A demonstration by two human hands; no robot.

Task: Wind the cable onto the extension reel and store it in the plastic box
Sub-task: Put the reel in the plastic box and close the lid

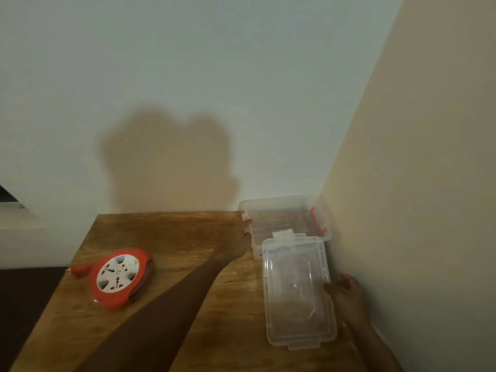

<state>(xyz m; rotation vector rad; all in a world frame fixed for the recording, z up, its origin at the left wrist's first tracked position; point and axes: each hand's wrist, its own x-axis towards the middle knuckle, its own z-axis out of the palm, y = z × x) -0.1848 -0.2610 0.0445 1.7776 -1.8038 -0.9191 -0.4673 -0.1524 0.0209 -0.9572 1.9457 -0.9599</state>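
Lying flat on table point(171, 237), left side: orange reel point(120, 277), white socket face up, cable wound inside, short orange plug end point(79, 269) sticking out toward left edge. Untouched by either hand, well apart from box.

Sitting at far right corner of table, against both walls: clear plastic box point(288, 220), open, orange latch point(318, 220) on right end. Nothing discernible inside; contents hard to judge through blur.

Resting just near of box, overlapping its near rim: clear lid point(298, 291), long side running near-to-far, tab at near end. Cannot tell whether lifted or lying flat on table.

Reaching across table from near left: left hand point(245, 237), fingers on left wall of box at rim, steadying it; grip looks loose, thumb at the edge, exact closure unclear in blur.

Gripping right edge of lid: right hand point(345, 291), thumb over top surface, other fingers behind and below, squeezed between lid and right wall.

Casting a broad shadow on far wall point(241, 76) above table. Showing dark floor or furniture at near left, pale ledge at far left.
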